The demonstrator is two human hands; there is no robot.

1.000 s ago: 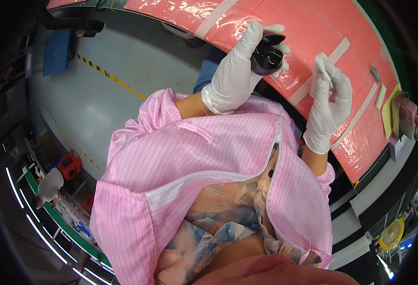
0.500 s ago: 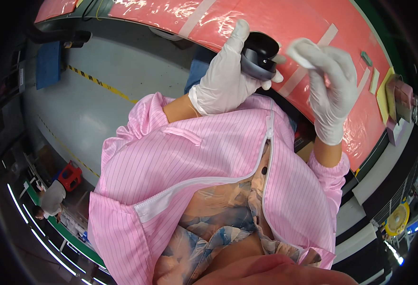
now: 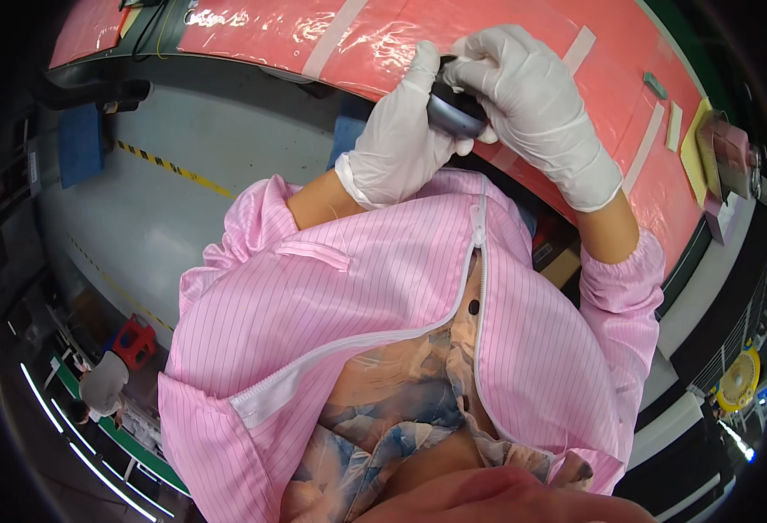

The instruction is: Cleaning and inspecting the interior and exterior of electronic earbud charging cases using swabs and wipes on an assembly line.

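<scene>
Above the near edge of the bench, my gloved left hand (image 3: 405, 131) grips a small rounded dark case (image 3: 455, 116) with a glossy blue-grey outer shell. The thumb stands up along its left side, and fingertips show underneath. My gloved right hand (image 3: 523, 100) reaches over the case from the right, its fingers bent and pressed together at the case's opening. Those fingers cover most of the black inside and the lid. Whatever they pinch is hidden.
A red-pink plastic-covered bench (image 3: 270, 35) curves across the top, with pale tape strips. Towards its right end lie a small green block (image 3: 654, 84), a yellow sheet (image 3: 695, 157) and a pink bottle (image 3: 732, 144). A red stool (image 3: 135, 340) and another person (image 3: 102, 383) are far left.
My right hand has come left from beside the case, where a blurred whitish piece showed at its fingertips, and now touches the opening. My left hand keeps its hold on the case.
</scene>
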